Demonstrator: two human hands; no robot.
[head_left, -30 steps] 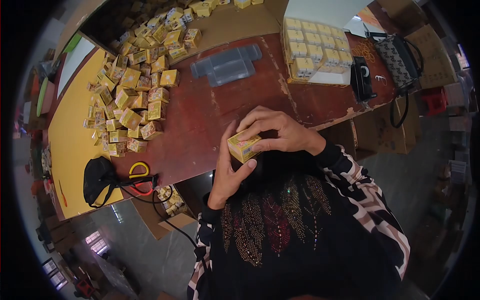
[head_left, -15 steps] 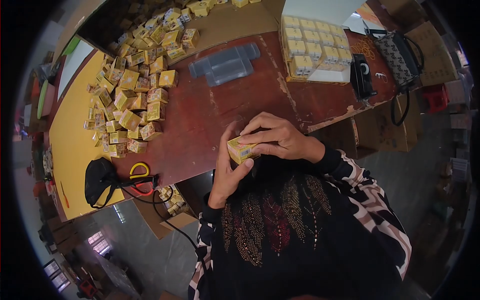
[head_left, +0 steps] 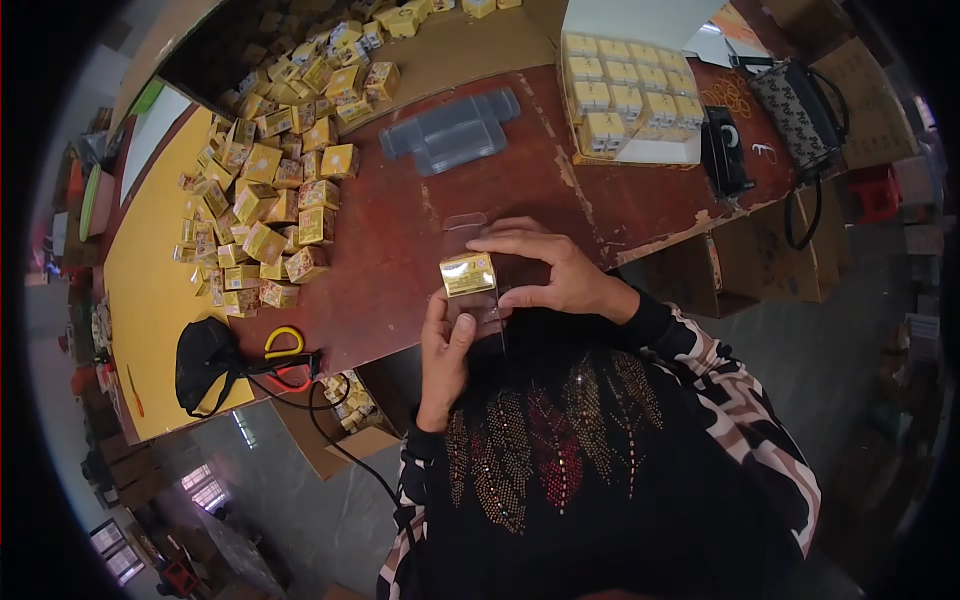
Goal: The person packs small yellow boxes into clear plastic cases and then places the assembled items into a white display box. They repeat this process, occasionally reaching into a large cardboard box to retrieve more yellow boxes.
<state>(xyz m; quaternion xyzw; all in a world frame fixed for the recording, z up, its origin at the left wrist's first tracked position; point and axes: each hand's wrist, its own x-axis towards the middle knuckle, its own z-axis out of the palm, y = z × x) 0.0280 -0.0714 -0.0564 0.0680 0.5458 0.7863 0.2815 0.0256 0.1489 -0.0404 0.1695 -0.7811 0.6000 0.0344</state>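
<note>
A small yellow box point(head_left: 468, 275) is between my hands near the table's front edge, its shiny printed face turned up. Clear plastic packaging point(head_left: 487, 312) shows below it, and a transparent flap sticks up above; how the two fit together is hard to see. My left hand point(head_left: 446, 350) grips the lower left of the plastic, thumb in front and fingers behind. From the right, my right hand point(head_left: 565, 275) curves its thumb and fingers around the plastic's edge beside the box. Folded-flat clear plastic sheets point(head_left: 450, 130) lie on the table farther back.
Many similar yellow boxes point(head_left: 262, 160) are heaped at the left. An open white carton point(head_left: 650, 148) holds rows of boxes at the back right. Yellow-handled scissors point(head_left: 284, 342) and a black pouch point(head_left: 205, 365) lie at the front left; a patterned handbag point(head_left: 797, 115) stands at the far right.
The yellow box has turned to show another face, and clear plastic is now visible around it. My left hand has shifted lower; my right fingers have moved off the box's top to its side.
</note>
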